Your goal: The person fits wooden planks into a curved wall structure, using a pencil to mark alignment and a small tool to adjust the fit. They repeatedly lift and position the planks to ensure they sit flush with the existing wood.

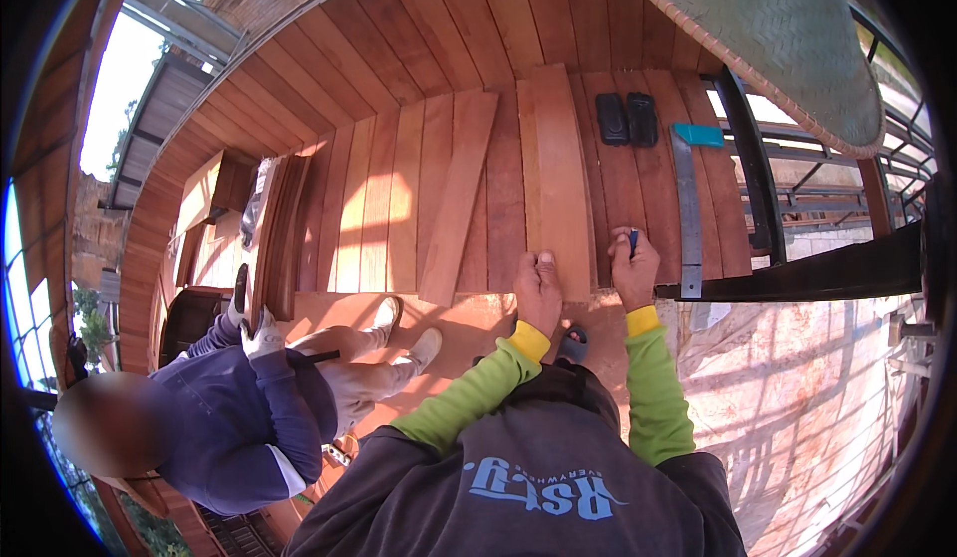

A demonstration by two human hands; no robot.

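Bright daylight glares in a patch on the left planks (404, 198); striped shadows cross the pale ground (778, 387) at right. Leftward sky (110, 103) is washed out. Edges bend into black corners; a co-worker's head (118, 425) is blurred.

Long board: reddish-brown, straight and flat (564, 178); from where I stand it runs from just short of twelve o'clock, its far end, to just short of six.
Narrow strip: paler wood, lying along the board's nine-o'clock side (528, 158); its near end, toward six, meets the left hand (539, 293), which hides part of it.
Small blue object: pinched upright in the right hand (635, 273), about four o'clock from the board's middle (634, 242); mostly covered, its kind unclear.
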